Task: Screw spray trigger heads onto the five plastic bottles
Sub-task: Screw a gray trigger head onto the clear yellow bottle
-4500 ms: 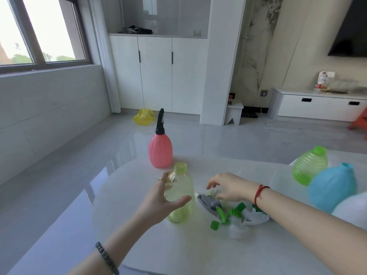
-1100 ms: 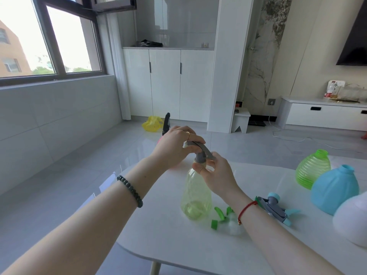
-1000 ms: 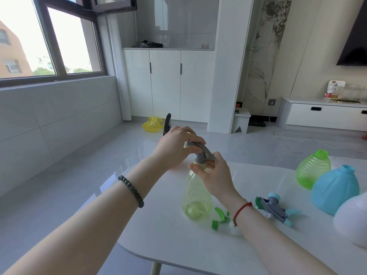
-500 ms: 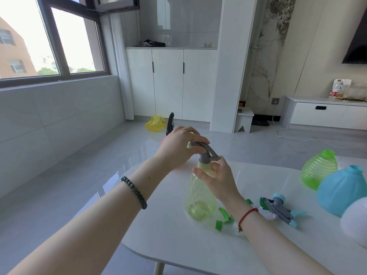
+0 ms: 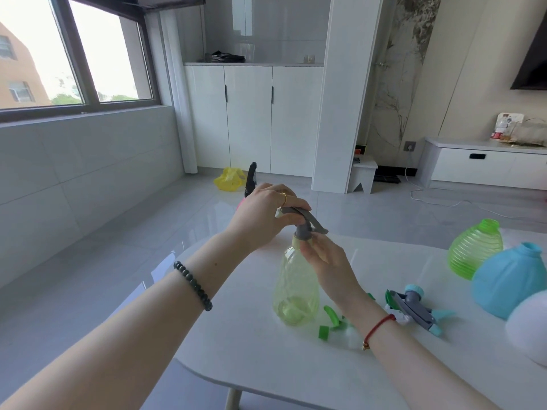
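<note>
One pink bottle point(image 5: 250, 184) looks done; your left hand point(image 5: 263, 214) grips the head point(image 5: 307, 223), right hand point(image 5: 328, 261) pinches the yellow bottle point(image 5: 296, 291) at its neck; three remain headless.

Nothing legible shows anywhere in view. The one printed thing is a packet point(image 5: 506, 127) standing on the low sideboard point(image 5: 461, 145) at the far right; its face carries red and white print, but it is too small and blurred to make out any word, brand or number
</note>
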Motion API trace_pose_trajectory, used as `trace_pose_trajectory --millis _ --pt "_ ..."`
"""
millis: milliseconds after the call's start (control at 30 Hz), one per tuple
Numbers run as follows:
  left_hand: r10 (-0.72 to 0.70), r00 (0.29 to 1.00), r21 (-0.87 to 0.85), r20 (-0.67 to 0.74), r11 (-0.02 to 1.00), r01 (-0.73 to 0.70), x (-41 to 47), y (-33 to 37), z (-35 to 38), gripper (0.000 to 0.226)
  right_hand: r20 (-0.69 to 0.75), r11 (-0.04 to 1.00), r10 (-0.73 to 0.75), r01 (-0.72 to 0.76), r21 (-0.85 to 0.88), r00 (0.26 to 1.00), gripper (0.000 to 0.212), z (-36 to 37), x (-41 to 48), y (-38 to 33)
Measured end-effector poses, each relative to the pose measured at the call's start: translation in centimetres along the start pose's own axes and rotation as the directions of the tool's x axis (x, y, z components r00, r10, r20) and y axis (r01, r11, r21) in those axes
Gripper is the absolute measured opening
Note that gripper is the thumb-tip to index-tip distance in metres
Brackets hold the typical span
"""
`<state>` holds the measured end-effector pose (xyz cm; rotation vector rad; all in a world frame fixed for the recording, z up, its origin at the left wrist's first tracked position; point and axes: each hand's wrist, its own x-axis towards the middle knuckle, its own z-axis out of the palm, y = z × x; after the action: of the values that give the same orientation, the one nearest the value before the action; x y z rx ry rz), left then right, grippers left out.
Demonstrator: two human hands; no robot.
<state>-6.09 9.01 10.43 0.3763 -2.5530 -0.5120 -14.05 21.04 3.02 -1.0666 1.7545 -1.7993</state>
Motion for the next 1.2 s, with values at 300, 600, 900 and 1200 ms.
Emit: trace_pose_trajectory --millis 300,600,900,1200 --pt "0.002 1.0 -0.014 -0.015 1.0 -0.003 -0.1 0.1 0.1 0.022 0.061 0.998 0.017 -0.014 -0.055 0.998 0.018 -0.4 0.7 0.2" --pt "0.009 0.999 -0.077 -0.036 0.997 -0.012 -0.3 0.3 0.6 0.022 0.15 0.986 0.033 -0.007 -0.169 0.988 0.021 -0.7 1.5 -0.9" --pt "0.014 1.0 -0.088 -0.025 0.996 -0.017 -0.4 0.4 0.4 0.019 -0.062 0.98 0.033 -0.045 -0.192 0.998 0.01 0.0 1.0 -1.2" --pt "0.021 0.999 -0.071 -0.025 0.997 -0.023 -0.6 0.8 0.2 0.02 0.064 0.988 0.103 -0.094 -0.122 0.993 0.015 -1.1 0.7 -1.4"
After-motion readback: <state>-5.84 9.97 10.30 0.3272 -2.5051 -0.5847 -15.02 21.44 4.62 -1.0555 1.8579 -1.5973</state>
